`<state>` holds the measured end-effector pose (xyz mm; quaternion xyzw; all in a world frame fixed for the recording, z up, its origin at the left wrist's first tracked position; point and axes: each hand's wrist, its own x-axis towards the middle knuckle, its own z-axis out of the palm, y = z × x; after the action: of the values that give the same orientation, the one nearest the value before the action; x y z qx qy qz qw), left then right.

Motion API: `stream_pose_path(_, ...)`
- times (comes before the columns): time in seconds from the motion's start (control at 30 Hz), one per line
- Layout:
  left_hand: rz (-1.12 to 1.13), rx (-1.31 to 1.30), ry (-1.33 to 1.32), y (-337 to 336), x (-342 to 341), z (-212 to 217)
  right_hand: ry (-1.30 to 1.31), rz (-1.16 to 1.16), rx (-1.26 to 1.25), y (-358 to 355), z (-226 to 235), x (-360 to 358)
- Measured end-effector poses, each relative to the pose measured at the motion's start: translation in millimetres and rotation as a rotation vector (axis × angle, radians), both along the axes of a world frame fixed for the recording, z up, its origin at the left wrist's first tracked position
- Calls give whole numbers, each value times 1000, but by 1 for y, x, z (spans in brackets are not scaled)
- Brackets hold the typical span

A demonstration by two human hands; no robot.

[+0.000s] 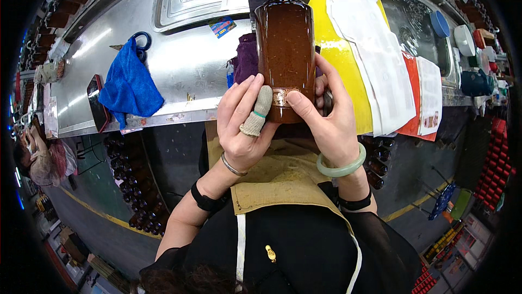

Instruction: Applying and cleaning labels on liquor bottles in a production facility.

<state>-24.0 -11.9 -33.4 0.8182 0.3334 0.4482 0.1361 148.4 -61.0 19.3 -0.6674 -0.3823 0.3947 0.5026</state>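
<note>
A brown glass bottle [285, 44] lies between my two hands, its neck pointing away from me and its base toward me. Low on its front is a small reddish-brown label [280, 97]. My right hand [337, 125] grips the bottle's right side, with the thumb pressed on the label. My left hand [237, 120] is closed against the left side near the base. A grey knitted finger cover [258, 110] with a green band is on one left finger, beside the label. Some right fingers are hidden behind the bottle.
A blue cloth [130, 90] and scissors [142, 42] lie on the metal table at left, near a dark red-edged phone-like slab [98, 103]. A metal tray [201, 0] is farther back. White label sheets [375, 71] cover a yellow board [326, 33]. Purple cloth [247, 54] touches the bottle.
</note>
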Motion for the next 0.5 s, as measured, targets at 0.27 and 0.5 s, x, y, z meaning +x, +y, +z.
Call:
stream_pose_path(0.27, -10, 97, 173, -2, 5, 7, 205, -19, 93, -9, 4, 40)
stream_pose_path(0.5, 10, 7, 99, -7, 19, 8, 93, -77, 300, -4, 22, 52)
